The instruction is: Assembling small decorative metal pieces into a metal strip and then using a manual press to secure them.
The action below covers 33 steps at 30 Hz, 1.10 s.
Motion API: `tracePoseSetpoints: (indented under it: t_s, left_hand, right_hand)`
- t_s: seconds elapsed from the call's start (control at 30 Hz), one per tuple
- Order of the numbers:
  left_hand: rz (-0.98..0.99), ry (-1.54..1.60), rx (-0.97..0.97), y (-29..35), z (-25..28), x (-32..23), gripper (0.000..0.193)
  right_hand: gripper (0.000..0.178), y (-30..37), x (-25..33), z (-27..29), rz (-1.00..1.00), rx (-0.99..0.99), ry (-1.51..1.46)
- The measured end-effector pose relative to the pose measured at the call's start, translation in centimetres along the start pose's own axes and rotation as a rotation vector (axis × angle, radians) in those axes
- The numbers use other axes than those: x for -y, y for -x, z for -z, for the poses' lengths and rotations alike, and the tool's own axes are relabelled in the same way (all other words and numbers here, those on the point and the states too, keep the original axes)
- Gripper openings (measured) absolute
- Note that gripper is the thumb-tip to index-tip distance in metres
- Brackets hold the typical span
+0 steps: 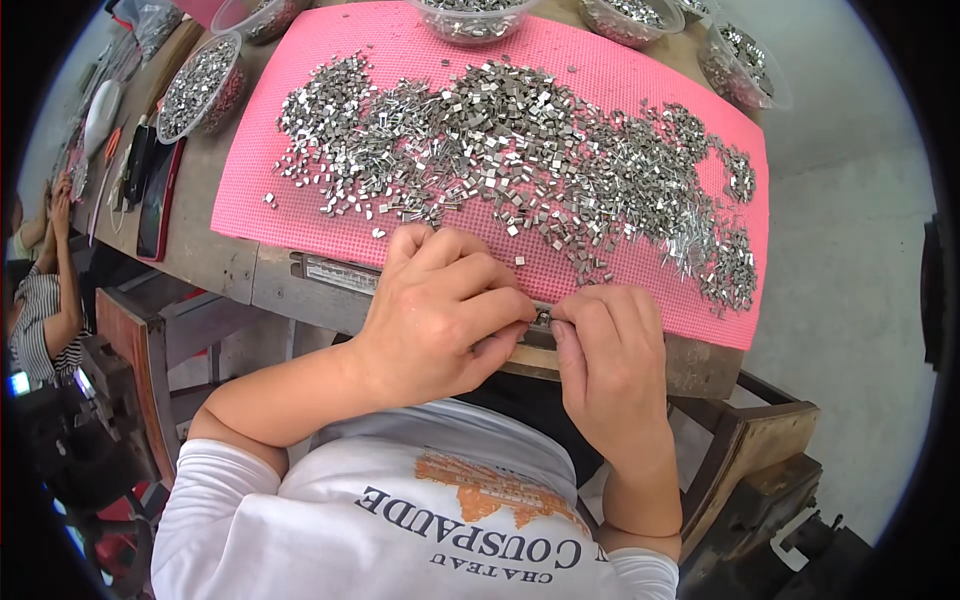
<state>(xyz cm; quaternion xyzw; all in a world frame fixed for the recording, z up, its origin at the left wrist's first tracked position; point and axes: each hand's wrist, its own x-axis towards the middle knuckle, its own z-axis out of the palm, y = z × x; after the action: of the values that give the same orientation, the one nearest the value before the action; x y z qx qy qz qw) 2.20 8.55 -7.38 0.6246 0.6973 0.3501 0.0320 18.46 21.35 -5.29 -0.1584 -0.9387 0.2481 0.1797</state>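
Note:
My left hand [440, 310] is closed, its thumb and forefinger pinched together over a narrow metal rail [335, 275] along the table's front edge. Facing it from the right, my right hand [615, 350] also pinches, thumb against forefinger. A tiny metal piece [544, 316] shows in the gap between the two sets of fingertips; what each pinch grips is too small to make out. Just beyond my hands, many small silvery metal pieces [510, 140] lie in a wide heap on a pink mesh mat [250, 205].
Clear plastic bowls of metal pieces, such as one at the left [205, 85] and one at the right [745, 65], stand around the mat. A red-edged phone [158, 200] and orange-handled scissors [112, 145] lie at left. Another person [50, 300] sits farther left.

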Motion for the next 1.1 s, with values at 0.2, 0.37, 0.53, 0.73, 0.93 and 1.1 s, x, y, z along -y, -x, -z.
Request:
tracePoseSetpoints:
  t_s: [0.2,0.37,0.53,0.73,0.93,1.1]
  left_hand:
    - [-0.112,-0.060,-0.038,0.2,0.1,0.0,0.027]
    - [-0.093,-0.034,-0.024,0.4,-0.1,0.7,0.027]
    - [-0.145,-0.046,-0.034,0.3,0.0,0.8,0.027]
    - [-0.151,-0.093,-0.070,0.1,-0.4,0.5,0.018]
    - [-0.181,-0.114,-0.130,0.7,-1.2,1.0,0.021]
    - [-0.145,-0.126,-0.183,1.1,-1.4,0.4,0.022]
  right_hand:
    - [0.024,-0.3,0.2,-0.3,0.036,0.060,0.104]
    - [0.016,-1.3,0.6,-0.3,0.088,0.134,0.212]
    - [0.012,-1.6,0.7,-0.5,0.117,0.148,0.262]
    - [0.018,-1.7,0.8,-0.5,0.095,0.178,0.247]
    - [0.020,-1.8,0.7,-0.8,0.093,0.174,0.239]
    - [0.015,-1.7,1.1,-1.1,0.123,0.144,0.348]
